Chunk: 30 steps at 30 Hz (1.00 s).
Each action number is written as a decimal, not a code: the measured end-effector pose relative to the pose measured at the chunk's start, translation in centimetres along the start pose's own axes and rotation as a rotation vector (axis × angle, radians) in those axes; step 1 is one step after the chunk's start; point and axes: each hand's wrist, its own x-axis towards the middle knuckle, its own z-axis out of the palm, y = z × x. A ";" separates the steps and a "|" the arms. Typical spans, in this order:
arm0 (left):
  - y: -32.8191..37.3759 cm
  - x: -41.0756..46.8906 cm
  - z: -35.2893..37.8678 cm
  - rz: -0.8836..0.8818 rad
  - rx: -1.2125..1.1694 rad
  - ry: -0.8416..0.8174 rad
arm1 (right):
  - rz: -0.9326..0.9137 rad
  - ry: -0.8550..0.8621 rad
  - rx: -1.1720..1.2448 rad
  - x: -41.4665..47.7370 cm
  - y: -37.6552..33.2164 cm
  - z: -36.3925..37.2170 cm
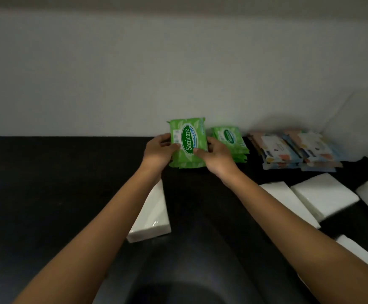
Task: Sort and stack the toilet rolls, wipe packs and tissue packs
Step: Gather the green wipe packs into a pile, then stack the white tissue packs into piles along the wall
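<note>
A green Sanicare wipe pack (188, 137) tops a small stack of green packs by the wall on the black table (47, 183). My left hand (160, 151) grips its left edge and my right hand (214, 155) grips its right edge, thumbs on the face. A second stack of green wipe packs (230, 139) lies just to the right. Further right sit two stacks of patterned blue and pink packs (297, 150). White tissue packs lie flat: one (151, 216) under my left forearm, several (323, 199) at the right.
A white wall (134, 73) rises straight behind the table. A large white bundle (358, 126), blurred, leans at the far right against the wall. A dark rounded shape (185, 270) fills the bottom centre between my arms.
</note>
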 end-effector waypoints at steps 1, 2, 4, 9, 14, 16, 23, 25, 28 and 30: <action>0.0 1.4 0.4 -0.008 0.017 -0.012 | 0.001 0.003 -0.029 1.1 0.1 0.0; 0.0 2.7 0.7 -0.017 0.027 -0.026 | -0.003 0.007 -0.062 2.2 0.2 0.1; -0.3 5.2 1.3 -0.054 0.019 -0.045 | -0.016 0.020 -0.100 4.2 0.8 0.4; -2.3 9.8 2.0 -0.167 0.056 -0.102 | 0.072 0.041 -0.126 8.3 3.4 1.8; -4.5 11.7 2.9 -0.235 0.098 -0.123 | 0.134 0.095 -0.205 10.3 6.2 3.6; -5.3 12.0 3.1 -0.245 0.125 -0.129 | 0.117 0.108 -0.305 9.8 6.9 3.9; -5.8 12.0 2.9 -0.238 0.138 -0.145 | 0.030 0.124 -0.408 8.8 8.0 4.5; -5.8 11.9 2.9 -0.232 0.143 -0.149 | 0.029 0.118 -0.414 8.7 8.0 4.4; -5.5 11.3 2.8 -0.226 0.164 -0.143 | 0.029 0.113 -0.406 8.5 7.6 4.2; -5.0 10.5 2.5 -0.230 0.181 -0.157 | -0.002 0.127 -0.410 7.8 7.3 4.0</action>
